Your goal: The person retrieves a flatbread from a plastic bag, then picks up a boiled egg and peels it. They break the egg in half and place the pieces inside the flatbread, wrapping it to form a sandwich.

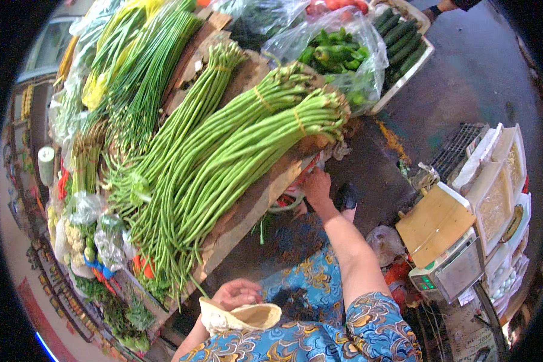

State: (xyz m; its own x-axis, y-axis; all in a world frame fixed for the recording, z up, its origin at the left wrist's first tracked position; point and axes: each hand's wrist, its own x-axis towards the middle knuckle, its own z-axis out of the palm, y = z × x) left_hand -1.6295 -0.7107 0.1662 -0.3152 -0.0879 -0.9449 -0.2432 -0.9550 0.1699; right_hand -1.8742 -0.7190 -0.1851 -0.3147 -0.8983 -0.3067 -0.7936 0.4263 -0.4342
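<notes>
My right hand (317,186) reaches down beside the front edge of the vegetable stand, touching a red and white plastic bag (308,169). Its fingertips are partly hidden, so its grip is unclear. A pale basket rim (286,207) shows just below that hand. My left hand (239,294) hovers near the stand's lower front edge with its fingers loosely curled. A cream-coloured, cloth-like piece (258,316) overlaps its lower part in view. Long bundles of yardstick beans (235,149), tied with bands near their thick ends, lie across the stand in front of me.
Flowering garlic chives (149,77) lie at the far left. Bagged green peppers (337,52) and a white crate of cucumbers (400,43) stand at the back. A weighing scale (452,267) and stacked white trays (493,203) are at my right. Another person's hand (431,13) shows at the top.
</notes>
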